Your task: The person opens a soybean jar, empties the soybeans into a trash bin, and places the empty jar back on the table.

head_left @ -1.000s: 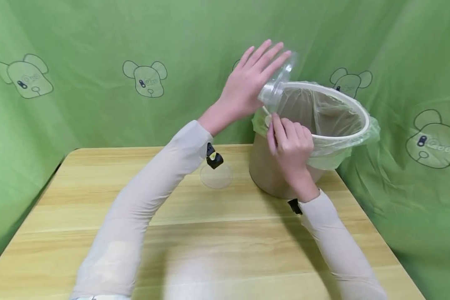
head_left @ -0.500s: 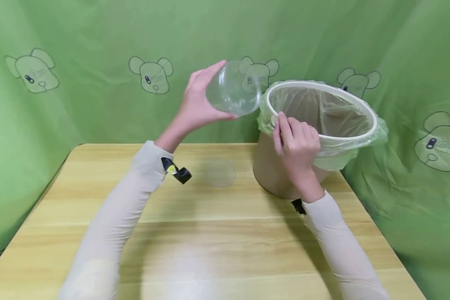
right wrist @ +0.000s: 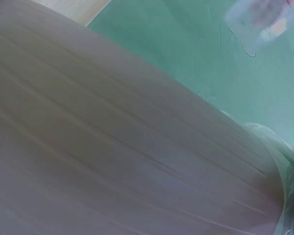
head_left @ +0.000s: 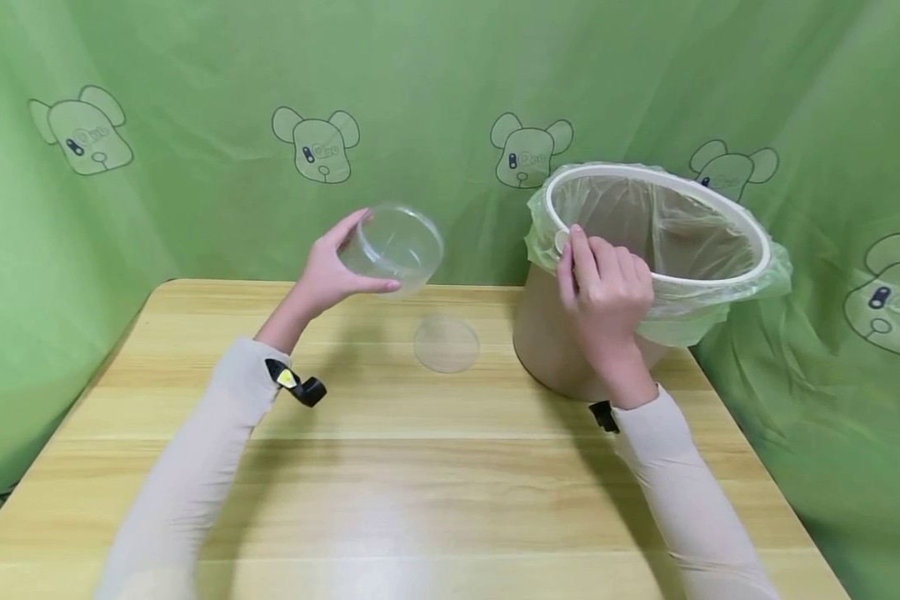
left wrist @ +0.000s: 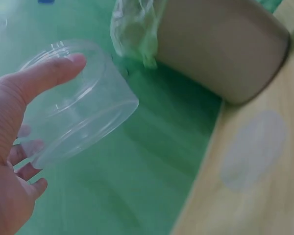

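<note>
My left hand [head_left: 328, 273] grips a clear, round plastic tub [head_left: 405, 243] by its side, thumb on the near side, held up over the table's back edge. In the left wrist view the see-through tub [left wrist: 90, 105] looks empty and tilted. My right hand [head_left: 607, 287] pinches the front left part of the trash can's white rim [head_left: 731, 215], beside a small round tab. A thin green bag [head_left: 675, 321] lines the tan trash can [head_left: 551, 333] and hangs over the rim. Its ribbed wall [right wrist: 122, 127] fills much of the right wrist view.
A flat, clear round lid [head_left: 446, 343] lies on the wooden table [head_left: 420, 500] left of the trash can. Green cloth [head_left: 420, 67] printed with mouse heads hangs behind and at both sides of the table.
My left hand has come away from the trash can's opening, moving left and down with the tub, which was tipped at the rim before. My right hand keeps its grip on the rim.
</note>
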`<state>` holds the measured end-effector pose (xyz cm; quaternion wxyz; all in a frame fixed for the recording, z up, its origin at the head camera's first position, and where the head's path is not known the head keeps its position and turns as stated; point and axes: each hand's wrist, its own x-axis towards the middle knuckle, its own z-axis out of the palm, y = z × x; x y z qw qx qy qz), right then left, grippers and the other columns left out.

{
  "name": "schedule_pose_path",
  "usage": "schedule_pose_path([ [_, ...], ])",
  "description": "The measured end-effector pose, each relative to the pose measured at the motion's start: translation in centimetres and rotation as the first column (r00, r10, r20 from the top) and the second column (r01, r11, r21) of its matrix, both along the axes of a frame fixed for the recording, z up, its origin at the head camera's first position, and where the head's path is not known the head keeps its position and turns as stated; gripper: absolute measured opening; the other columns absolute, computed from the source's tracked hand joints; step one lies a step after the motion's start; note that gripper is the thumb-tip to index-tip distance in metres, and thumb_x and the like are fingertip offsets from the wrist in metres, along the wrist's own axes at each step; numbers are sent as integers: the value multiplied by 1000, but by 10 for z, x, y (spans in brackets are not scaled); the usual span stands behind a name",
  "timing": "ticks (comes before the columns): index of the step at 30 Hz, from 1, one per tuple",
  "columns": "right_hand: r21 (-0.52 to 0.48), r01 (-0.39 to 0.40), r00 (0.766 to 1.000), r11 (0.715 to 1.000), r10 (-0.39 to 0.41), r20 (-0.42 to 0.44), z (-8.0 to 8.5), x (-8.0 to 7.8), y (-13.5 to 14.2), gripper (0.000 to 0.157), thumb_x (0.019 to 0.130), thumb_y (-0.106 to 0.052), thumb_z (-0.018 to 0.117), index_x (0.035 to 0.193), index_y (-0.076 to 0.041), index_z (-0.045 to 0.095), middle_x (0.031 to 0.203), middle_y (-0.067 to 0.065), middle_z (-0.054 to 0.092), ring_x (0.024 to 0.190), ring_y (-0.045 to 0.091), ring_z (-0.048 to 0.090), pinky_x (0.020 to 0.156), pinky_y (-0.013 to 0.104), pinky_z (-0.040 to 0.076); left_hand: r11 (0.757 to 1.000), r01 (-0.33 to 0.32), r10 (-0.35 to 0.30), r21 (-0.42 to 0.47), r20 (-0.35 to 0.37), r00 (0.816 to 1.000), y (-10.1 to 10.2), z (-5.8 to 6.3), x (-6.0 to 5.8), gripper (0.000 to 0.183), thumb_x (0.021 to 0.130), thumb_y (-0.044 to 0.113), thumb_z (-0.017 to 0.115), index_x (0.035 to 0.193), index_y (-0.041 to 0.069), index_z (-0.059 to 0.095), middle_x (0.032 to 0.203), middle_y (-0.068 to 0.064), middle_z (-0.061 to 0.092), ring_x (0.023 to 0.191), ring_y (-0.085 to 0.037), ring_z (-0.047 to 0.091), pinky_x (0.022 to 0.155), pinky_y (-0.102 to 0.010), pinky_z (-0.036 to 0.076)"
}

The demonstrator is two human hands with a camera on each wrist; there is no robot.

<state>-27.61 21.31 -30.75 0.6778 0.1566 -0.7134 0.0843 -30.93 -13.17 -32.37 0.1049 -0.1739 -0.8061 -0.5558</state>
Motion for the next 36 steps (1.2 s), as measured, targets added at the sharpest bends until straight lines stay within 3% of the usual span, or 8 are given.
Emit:
schedule_pose_path([
  [5, -3, 2, 1000, 1000, -2, 6, 0, -1, -1, 19, 95, -14, 66, 106, -6, 80, 83, 15, 74, 68, 38, 63, 60, 50, 49, 1000, 12, -13, 23, 77, 997, -22, -31, 0, 109, 62, 18, 98, 155, 18, 42, 152, -6, 52, 136, -26, 51, 114, -47, 48],
  [9, -8, -2, 1000, 1000, 2, 2, 0, -1, -1, 19, 94, -14, 66, 105, -6, 80, 82, 15, 74, 68, 39, 63, 60, 51, 49, 999, 24, -30, 42, 146, 989, -37, -55, 0, 109, 63, 16, 98, 156, 17, 41, 158, -7, 46, 146, -29, 42, 124, -48, 36],
  [15, -16, -2, 1000, 1000, 2, 0, 0, 0, -2, 18, 93, -13, 68, 103, -5, 80, 83, 15, 75, 68, 39, 63, 59, 51, 48, 1000, 19, -24, 22, 243, 970, -52, -82, 2, 112, 67, 15, 96, 159, 13, 33, 165, -11, 35, 154, -31, 29, 130, -47, 22],
  [26, -18, 9, 1000, 1000, -9, 0, 1, -1, -2, 19, 95, -14, 66, 104, -5, 80, 82, 15, 74, 67, 39, 62, 59, 51, 48, 999, 34, -42, 33, 300, 953, -71, -114, -1, 112, 73, 8, 90, 162, 8, 23, 168, -16, 25, 157, -29, 20, 132, -42, 15],
  [36, -16, 0, 1000, 1000, 0, 10, 0, 0, -2, 19, 94, -14, 67, 104, -5, 80, 82, 16, 74, 67, 40, 62, 59, 52, 48, 996, 55, -76, 71, 344, 936, -85, -128, 0, 110, 78, 4, 86, 164, 11, 16, 169, -19, 21, 158, -35, 17, 132, -47, 11],
])
